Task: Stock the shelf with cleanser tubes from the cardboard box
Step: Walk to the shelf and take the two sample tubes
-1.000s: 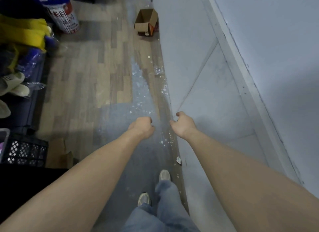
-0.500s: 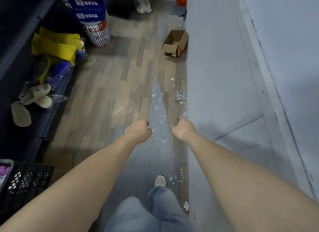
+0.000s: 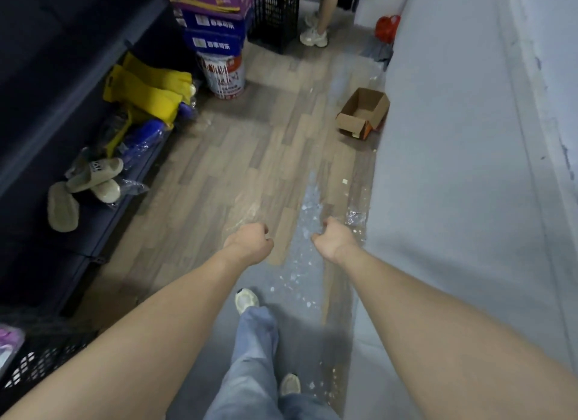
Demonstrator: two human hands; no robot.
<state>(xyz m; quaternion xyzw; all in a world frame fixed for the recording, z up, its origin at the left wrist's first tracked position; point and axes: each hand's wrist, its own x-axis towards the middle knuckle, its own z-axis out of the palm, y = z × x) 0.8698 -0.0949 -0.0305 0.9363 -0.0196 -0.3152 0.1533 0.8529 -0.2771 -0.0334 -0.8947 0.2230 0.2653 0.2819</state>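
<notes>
Cardboard box [image 3: 364,112] lay open, contents not visible; left hand [image 3: 250,243] and right hand [image 3: 336,241] fisted, holding nothing.

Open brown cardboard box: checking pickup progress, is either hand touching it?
Apart. Head view shows bare wood floor between the open brown cardboard box and both hands.

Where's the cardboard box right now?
In the head view, the cardboard box lies open on the wood floor, ahead and to the right, against the grey wall, across from the paint bucket.
</notes>
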